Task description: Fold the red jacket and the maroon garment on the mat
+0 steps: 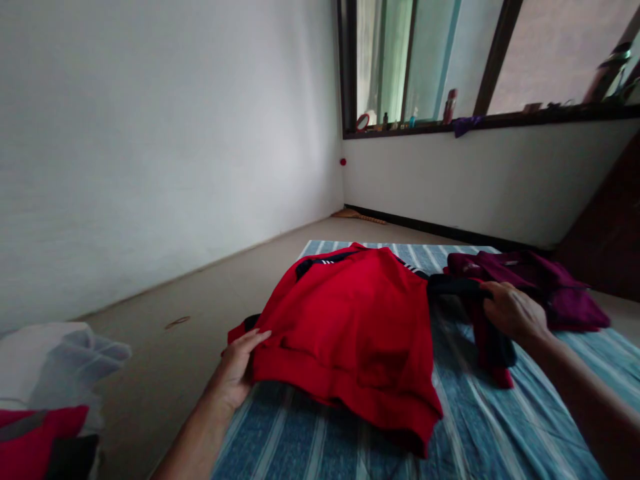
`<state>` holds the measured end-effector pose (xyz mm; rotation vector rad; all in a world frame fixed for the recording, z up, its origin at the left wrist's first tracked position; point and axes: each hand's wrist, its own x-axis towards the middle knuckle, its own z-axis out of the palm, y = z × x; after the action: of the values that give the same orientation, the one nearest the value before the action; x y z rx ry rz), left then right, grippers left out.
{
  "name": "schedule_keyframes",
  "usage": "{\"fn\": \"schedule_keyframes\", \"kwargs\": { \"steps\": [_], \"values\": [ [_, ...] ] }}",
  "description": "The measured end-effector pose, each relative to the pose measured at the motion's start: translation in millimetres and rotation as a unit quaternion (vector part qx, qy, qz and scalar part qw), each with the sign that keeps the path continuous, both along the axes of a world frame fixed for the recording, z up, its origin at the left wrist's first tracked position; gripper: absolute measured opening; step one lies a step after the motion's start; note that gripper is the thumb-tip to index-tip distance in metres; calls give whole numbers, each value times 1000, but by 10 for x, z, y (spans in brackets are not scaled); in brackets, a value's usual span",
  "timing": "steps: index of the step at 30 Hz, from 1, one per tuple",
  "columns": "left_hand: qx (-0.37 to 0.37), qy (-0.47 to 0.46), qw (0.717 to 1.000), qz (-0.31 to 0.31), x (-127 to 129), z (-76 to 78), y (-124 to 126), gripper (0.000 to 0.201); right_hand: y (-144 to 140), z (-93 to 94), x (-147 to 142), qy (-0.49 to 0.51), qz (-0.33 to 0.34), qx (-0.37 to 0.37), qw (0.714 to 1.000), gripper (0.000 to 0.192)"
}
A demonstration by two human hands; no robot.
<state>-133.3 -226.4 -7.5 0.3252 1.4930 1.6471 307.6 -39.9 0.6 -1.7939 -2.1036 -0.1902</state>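
Over on the far left there's a pile of white and red clothes [45, 393] on the floor, well clear of either hand. Left hand [239, 370] lies flat, fingers together, fingertips touching the left edge of the red sweatshirt [350, 327] spread on the blue striped mat [525, 427]. Right hand [513, 312] has its fingers clamped on the sweatshirt's dark-trimmed sleeve [493, 350], with a maroon garment [540, 280] just beyond the knuckles.
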Motion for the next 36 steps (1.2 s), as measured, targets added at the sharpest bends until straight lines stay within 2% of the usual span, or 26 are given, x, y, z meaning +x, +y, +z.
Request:
{"fn": "schedule_keyframes", "kwargs": {
  "steps": [3, 5, 7, 9, 12, 13, 15, 17, 19, 21, 23, 24, 26, 28, 30, 33, 36],
  "values": [
    [-58, 87, 993, 56, -102, -292, -145, 35, -252, -127, -125, -42, 66, -39, 996, 32],
    [-65, 108, 990, 67, -114, -412, -191, 37, -556, -237, -305, -29, 190, -70, 979, 34],
    [-47, 98, 993, 48, -73, -431, -213, 37, -895, -323, -494, -16, 313, -104, 944, 52],
    [-26, 79, 997, -1, -1, -389, -227, 37, -1193, -378, -654, -29, 399, -110, 910, 64],
    [-23, 65, 995, -68, 101, -338, -248, 34, -1439, -431, -808, -46, 451, -98, 886, 72],
    [-26, 60, 995, -76, 124, -333, -252, 33, -1456, -444, -837, -40, 457, -100, 883, 66],
    [-29, 45, 996, -73, 159, -314, -248, 29, -1405, -450, -865, 2, 455, -127, 882, 40],
    [-16, 22, 999, -46, 189, -238, -229, 25, -1280, -412, -852, 108, 423, -170, 884, 22],
    [10, -7, 1000, -26, 224, -91, -203, 25, -1142, -321, -800, 274, 351, -209, 871, 26],
    [38, -44, 998, -26, 268, 74, -191, 25, -1044, -206, -716, 441, 266, -220, 828, 35],
    [54, -75, 995, -32, 317, 166, -210, 24, -1016, -134, -616, 539, 207, -215, 788, 39],
    [51, -83, 995, -32, 341, 165, -234, 23, -1028, -133, -565, 552, 199, -219, 779, 39],
    [20, -75, 997, -29, 379, 64, -310, 22, -1094, -215, -471, 517, 216, -259, 787, 38],
    [-30, -44, 998, -24, 404, -113, -410, 18, -1187, -371, -392, 418, 252, -310, 816, 32],
    [-58, -3, 998, -20, 416, -276, -508, 17, -1279, -513, -329, 310, 284, -319, 850, 23],
    [-54, 43, 997, -31, 424, -377, -603, 21, -1404, -541, -288, 189, 322, -264, 889, 20],
    [-47, 63, 996, -48, 432, -351, -627, 24, -1562, -375, -362, 102, 354, -152, 917, 23]
  ]
}}
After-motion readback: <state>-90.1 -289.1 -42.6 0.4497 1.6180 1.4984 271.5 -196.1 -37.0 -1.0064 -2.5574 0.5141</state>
